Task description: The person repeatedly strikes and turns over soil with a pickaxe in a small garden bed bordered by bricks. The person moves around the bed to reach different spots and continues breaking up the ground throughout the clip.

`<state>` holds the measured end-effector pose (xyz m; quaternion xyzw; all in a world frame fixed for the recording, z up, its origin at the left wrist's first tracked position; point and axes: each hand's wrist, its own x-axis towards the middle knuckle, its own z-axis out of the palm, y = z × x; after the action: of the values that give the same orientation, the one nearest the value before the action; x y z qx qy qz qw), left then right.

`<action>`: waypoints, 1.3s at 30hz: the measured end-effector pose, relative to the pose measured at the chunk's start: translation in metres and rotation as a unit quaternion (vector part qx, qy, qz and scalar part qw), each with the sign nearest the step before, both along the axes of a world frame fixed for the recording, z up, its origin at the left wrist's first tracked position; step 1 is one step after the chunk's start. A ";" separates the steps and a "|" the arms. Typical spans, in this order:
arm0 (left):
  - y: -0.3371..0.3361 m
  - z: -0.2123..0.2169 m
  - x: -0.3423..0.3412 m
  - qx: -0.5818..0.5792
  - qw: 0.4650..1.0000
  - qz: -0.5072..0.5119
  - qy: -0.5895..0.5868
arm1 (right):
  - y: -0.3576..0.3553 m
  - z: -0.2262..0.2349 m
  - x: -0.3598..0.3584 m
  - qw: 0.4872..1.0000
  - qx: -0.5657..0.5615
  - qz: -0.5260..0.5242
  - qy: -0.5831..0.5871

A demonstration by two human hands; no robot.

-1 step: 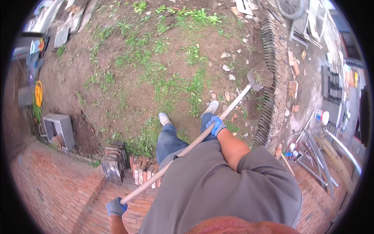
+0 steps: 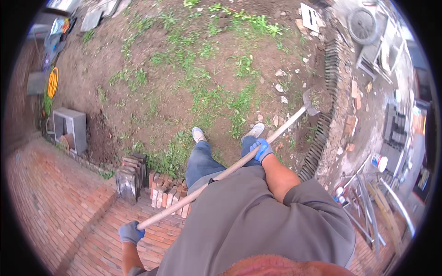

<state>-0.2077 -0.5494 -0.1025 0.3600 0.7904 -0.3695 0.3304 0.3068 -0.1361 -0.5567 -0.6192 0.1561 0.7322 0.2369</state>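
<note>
A long-handled shovel (image 2: 221, 175) runs slantwise across my body, its pale wooden shaft passing in front of my grey shirt. My left hand (image 2: 132, 232), in a grey-blue glove, is closed round the shaft's near end at lower left, over the brick paving. Farther up the shaft, my right hand (image 2: 262, 150) in a blue glove grips it beside my right leg. The metal blade (image 2: 311, 104) is at the far right end, low over the soil next to a row of edge-set tiles (image 2: 323, 126). Its tip blends with the dirt, so whether it carries soil I cannot tell.
Weedy soil (image 2: 179, 92) spreads before my feet, with pale stones (image 2: 279, 87) near the blade. Stacked bricks (image 2: 169, 193) stand by my left leg. A grey box (image 2: 76, 129) and yellow hose (image 2: 53, 83) lie left; a white bucket (image 2: 380, 162) and metal bars (image 2: 366, 202) lie right.
The view has turned slightly, shifting the ground and the blade rightward in the picture. My left hand appears a little farther left and higher. Both hands keep their grip on the shovel.
</note>
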 end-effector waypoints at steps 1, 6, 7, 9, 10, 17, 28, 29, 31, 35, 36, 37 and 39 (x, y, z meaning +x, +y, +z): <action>-0.020 -0.003 0.002 -0.005 0.998 0.063 -0.019 | 0.010 0.001 -0.007 1.000 0.018 0.025 0.004; -0.109 -0.026 0.012 0.038 0.983 0.172 -0.049 | 0.070 0.031 -0.084 0.969 0.053 0.226 0.084; -0.123 -0.032 0.005 0.061 0.981 0.178 -0.051 | 0.076 0.043 -0.107 0.965 0.054 0.240 0.090; -0.148 -0.046 -0.020 0.087 0.972 0.213 -0.043 | 0.090 0.064 -0.174 0.965 0.078 0.251 0.018; -0.171 -0.049 -0.015 0.087 0.967 0.236 -0.049 | 0.086 0.078 -0.199 0.956 0.103 0.274 0.025; -0.278 -0.039 -0.039 0.269 0.918 0.255 0.140 | 0.064 0.123 -0.437 0.925 0.149 0.348 0.035; -0.328 0.033 0.110 0.123 0.839 0.486 0.213 | -0.078 0.068 -0.632 0.830 0.027 0.557 0.019; -0.316 0.043 0.130 0.111 0.832 0.495 0.224 | -0.090 0.065 -0.645 0.818 0.004 0.575 0.030; -0.283 0.062 0.171 0.061 0.801 0.541 0.248 | -0.121 0.057 -0.683 0.782 -0.048 0.619 0.065; -0.200 0.087 0.234 0.047 0.752 0.607 0.255 | -0.163 0.057 -0.739 0.692 -0.030 0.721 0.004; -0.173 0.088 0.248 0.023 0.725 0.639 0.258 | -0.169 0.058 -0.756 0.669 -0.014 0.743 -0.016; -0.147 0.084 0.260 0.011 0.702 0.670 0.240 | -0.178 0.059 -0.772 0.676 0.023 0.735 -0.049; -0.090 0.071 0.277 -0.012 0.624 0.760 0.180 | -0.186 0.064 -0.807 0.637 0.053 0.769 -0.016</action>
<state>0.0690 -0.6391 -0.0318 -0.4463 0.8222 -0.0536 0.3493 -0.5002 -0.3225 -0.4926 -0.5134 -0.4191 0.6469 -0.3772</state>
